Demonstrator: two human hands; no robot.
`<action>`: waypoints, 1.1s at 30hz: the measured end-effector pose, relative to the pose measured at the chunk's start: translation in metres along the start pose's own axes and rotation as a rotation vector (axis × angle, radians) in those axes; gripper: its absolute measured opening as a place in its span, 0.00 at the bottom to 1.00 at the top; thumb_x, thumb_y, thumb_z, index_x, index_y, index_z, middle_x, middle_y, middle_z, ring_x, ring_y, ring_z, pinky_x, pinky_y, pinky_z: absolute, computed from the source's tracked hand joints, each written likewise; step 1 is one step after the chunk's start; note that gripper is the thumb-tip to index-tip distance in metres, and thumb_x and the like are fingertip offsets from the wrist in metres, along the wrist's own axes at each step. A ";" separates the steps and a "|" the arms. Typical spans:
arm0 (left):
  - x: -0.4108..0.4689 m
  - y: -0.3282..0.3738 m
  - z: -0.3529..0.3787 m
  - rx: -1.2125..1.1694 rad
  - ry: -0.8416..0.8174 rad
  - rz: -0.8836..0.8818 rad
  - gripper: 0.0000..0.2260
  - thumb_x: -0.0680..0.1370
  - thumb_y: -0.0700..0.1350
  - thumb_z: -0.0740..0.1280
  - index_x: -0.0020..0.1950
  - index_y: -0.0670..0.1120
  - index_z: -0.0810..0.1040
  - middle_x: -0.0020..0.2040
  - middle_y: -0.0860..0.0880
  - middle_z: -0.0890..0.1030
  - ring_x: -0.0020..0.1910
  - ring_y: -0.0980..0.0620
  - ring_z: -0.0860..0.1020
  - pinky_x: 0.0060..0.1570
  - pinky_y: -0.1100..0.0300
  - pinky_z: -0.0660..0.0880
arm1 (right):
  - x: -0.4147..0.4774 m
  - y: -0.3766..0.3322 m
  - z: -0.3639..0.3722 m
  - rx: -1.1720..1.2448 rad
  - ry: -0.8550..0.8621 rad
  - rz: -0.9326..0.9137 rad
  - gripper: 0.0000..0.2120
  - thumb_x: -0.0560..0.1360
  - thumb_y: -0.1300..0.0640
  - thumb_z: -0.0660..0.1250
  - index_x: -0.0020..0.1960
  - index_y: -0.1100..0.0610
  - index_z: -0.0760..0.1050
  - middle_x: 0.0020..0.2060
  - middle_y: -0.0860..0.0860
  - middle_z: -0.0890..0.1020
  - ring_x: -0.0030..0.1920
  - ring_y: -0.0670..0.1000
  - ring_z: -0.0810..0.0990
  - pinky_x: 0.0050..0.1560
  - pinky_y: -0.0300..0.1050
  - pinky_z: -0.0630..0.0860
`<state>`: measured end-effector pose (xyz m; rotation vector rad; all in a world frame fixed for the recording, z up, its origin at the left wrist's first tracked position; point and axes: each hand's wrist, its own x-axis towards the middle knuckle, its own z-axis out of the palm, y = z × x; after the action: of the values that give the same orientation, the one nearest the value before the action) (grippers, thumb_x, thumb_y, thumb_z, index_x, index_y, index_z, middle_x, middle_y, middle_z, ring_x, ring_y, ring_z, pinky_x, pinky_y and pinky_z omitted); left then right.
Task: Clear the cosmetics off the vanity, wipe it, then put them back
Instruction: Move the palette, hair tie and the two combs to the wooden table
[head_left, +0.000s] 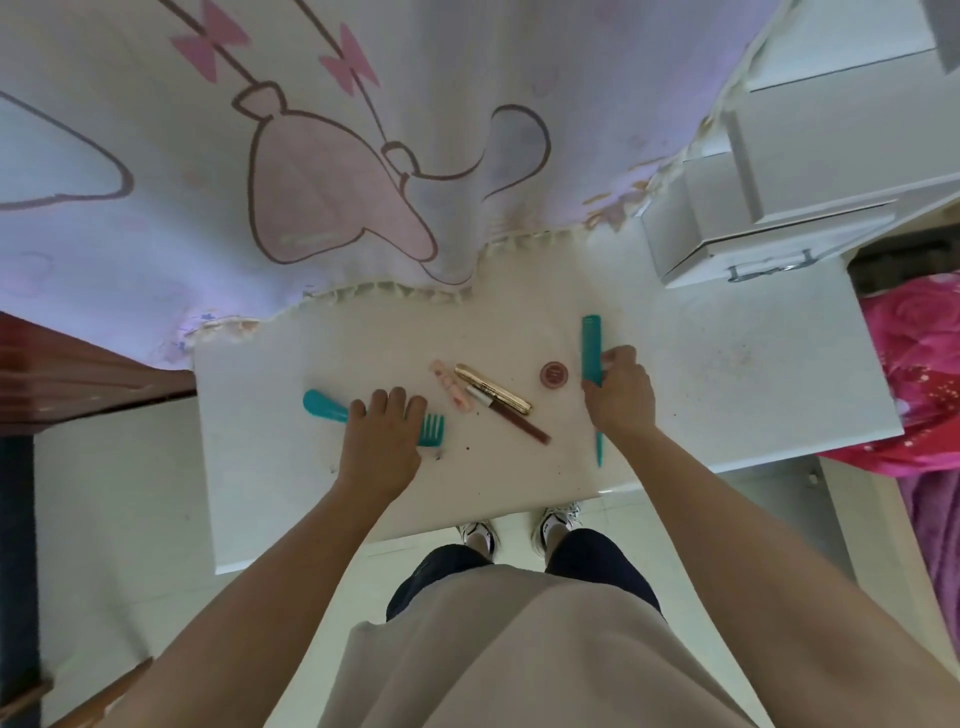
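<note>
Your left hand (384, 431) lies over the middle of the wide-tooth comb (324, 406) near the left edge of the vanity top (727, 374), fingers curled across it. Your right hand (621, 395) is wrapped round the tail comb (591, 348) right of centre, its thin tail pointing at the front edge. I cannot tell whether either comb is off the surface yet.

Between your hands, around the middle of the top, lie a pink tube (451, 391), a gold tube (493, 388) and a dark red pencil (519, 422), close together and touching in places, with a round red pot (554, 374) just beside your right hand.

Watch the sweep as you lift. The tubes and the pencil look round, so a brush from the comb's teeth or your wrist could roll them towards the front edge and onto the floor. The tail may catch the pot. The curtain (311, 156) drapes over the back edge, so anything pushed under it will likely be missed.
</note>
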<state>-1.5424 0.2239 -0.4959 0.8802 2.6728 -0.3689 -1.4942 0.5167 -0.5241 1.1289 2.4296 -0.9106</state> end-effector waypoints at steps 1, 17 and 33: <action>0.001 -0.003 -0.004 -0.032 0.048 -0.004 0.20 0.61 0.43 0.74 0.51 0.43 0.76 0.45 0.43 0.77 0.42 0.42 0.74 0.39 0.50 0.70 | 0.000 -0.003 0.001 0.034 0.001 0.027 0.17 0.77 0.60 0.66 0.64 0.57 0.66 0.54 0.58 0.78 0.51 0.58 0.78 0.45 0.47 0.72; -0.040 -0.055 -0.125 -0.580 0.731 -0.484 0.22 0.63 0.52 0.70 0.54 0.44 0.75 0.44 0.49 0.79 0.41 0.47 0.76 0.39 0.54 0.75 | -0.053 -0.135 -0.064 0.042 0.158 -0.692 0.07 0.78 0.53 0.67 0.54 0.53 0.78 0.45 0.46 0.73 0.40 0.45 0.74 0.43 0.39 0.68; -0.331 0.002 -0.073 -0.568 0.815 -1.283 0.25 0.66 0.50 0.77 0.59 0.46 0.74 0.52 0.49 0.77 0.43 0.47 0.78 0.37 0.60 0.70 | -0.258 -0.192 0.034 0.064 -0.370 -1.260 0.15 0.79 0.45 0.65 0.52 0.57 0.76 0.41 0.48 0.81 0.39 0.45 0.79 0.42 0.45 0.77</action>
<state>-1.3025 0.0739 -0.3102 -1.1645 3.3538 0.6409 -1.4754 0.2531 -0.3369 -0.7054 2.6044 -1.3098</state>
